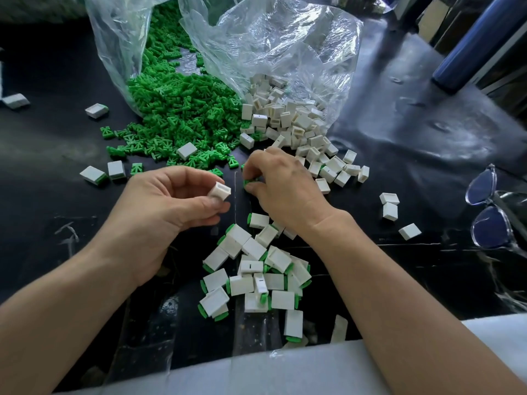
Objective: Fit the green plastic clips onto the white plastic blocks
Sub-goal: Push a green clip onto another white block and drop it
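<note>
My left hand [168,206] pinches a hollow white block [219,191] between thumb and fingertips, its open end facing up and to the right. Just to the right, my right hand [281,183] pinches a green clip [248,182] in its fingertips, a short gap from the block. Loose green clips [182,115] spill from a clear plastic bag at the back. A heap of empty white blocks [296,124] lies to their right. Below my hands sits a pile of white blocks with green clips fitted [256,275].
The black table [57,195] carries scattered single blocks at left [96,110] and right [390,205]. Clear-framed glasses [490,206] lie at the right edge. A dark blue cylinder [473,47] stands at the back right. White cloth [285,372] covers the near edge.
</note>
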Action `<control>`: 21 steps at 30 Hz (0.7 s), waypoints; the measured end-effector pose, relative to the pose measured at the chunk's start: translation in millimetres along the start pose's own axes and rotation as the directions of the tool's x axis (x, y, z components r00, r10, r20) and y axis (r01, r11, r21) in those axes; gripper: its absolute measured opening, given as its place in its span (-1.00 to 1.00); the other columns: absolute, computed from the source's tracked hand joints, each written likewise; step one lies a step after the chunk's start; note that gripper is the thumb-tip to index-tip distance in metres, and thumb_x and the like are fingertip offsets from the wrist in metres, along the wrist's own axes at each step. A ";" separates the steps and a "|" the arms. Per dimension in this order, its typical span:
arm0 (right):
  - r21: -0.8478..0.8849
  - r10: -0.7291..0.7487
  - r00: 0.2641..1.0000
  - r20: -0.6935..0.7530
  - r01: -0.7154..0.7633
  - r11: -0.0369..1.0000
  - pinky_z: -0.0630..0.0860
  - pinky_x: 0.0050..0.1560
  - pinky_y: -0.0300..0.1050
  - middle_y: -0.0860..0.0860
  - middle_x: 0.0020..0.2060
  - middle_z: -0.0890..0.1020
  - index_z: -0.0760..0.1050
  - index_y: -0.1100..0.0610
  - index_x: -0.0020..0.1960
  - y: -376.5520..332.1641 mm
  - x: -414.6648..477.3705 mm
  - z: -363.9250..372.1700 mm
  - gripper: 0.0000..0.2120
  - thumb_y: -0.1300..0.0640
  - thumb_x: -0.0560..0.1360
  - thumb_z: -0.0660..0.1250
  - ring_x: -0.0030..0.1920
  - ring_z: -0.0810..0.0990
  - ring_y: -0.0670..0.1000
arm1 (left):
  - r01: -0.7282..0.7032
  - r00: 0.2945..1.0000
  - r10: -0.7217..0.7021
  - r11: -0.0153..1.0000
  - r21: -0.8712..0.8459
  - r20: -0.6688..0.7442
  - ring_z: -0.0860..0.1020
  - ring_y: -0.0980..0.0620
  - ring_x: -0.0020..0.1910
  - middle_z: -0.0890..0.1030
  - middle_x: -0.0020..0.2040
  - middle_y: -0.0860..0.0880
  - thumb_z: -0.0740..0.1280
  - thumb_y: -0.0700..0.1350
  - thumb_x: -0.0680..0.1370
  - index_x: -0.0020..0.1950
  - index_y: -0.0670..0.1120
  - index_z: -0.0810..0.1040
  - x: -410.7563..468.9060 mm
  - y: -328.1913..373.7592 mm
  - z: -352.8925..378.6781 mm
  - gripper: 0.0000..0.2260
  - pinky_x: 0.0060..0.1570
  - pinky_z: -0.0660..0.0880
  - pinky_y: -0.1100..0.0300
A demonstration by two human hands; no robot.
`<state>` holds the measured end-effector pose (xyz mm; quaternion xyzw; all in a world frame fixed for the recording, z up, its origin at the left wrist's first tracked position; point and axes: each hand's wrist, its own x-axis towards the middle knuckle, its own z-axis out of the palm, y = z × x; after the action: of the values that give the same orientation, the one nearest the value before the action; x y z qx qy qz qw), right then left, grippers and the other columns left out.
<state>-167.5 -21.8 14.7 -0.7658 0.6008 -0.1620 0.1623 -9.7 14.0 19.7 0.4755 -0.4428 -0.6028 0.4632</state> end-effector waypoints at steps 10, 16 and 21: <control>0.560 0.012 0.997 -0.082 0.036 0.828 0.55 -0.18 -0.09 0.05 -0.29 0.60 0.42 0.01 -0.22 -10.5 -10.7 -18.9 -0.80 0.26 0.48 0.33 -0.28 0.59 0.02 | -0.007 1.000 0.007 1.000 -0.019 -0.002 0.66 0.06 -0.31 0.68 -0.29 -0.08 0.44 -0.13 0.06 -0.24 -0.16 0.59 -1.5 0.8 -0.6 -0.69 -0.37 0.54 0.32; 0.668 -0.049 0.999 0.010 0.030 0.743 0.57 -0.24 -0.24 0.02 -0.31 0.62 0.48 0.07 -0.17 -15.0 -15.5 -20.2 -0.81 0.35 0.45 0.34 -0.34 0.60 -0.07 | -0.014 1.000 0.014 1.000 0.013 -0.009 0.64 0.09 -0.35 0.68 -0.30 -0.05 0.42 -0.16 0.17 -0.20 -0.16 0.60 -0.6 0.6 -0.6 -0.77 -0.40 0.53 0.34; 0.650 -0.078 0.997 0.020 0.046 0.759 0.51 -0.31 -0.33 -0.07 -0.39 0.58 0.57 0.17 -0.13 -15.1 -16.2 -20.9 -0.91 0.32 0.47 0.34 -0.38 0.58 -0.13 | -0.022 1.000 0.022 1.000 0.019 -0.016 0.62 0.10 -0.38 0.66 -0.32 -0.06 0.43 -0.16 0.17 -0.24 -0.12 0.62 -0.9 0.8 0.0 -0.81 -0.41 0.53 0.33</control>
<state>-167.3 -3.8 39.2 -0.6853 0.4781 -0.3475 0.4255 -9.5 14.8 20.6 0.4799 -0.4498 -0.5896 0.4689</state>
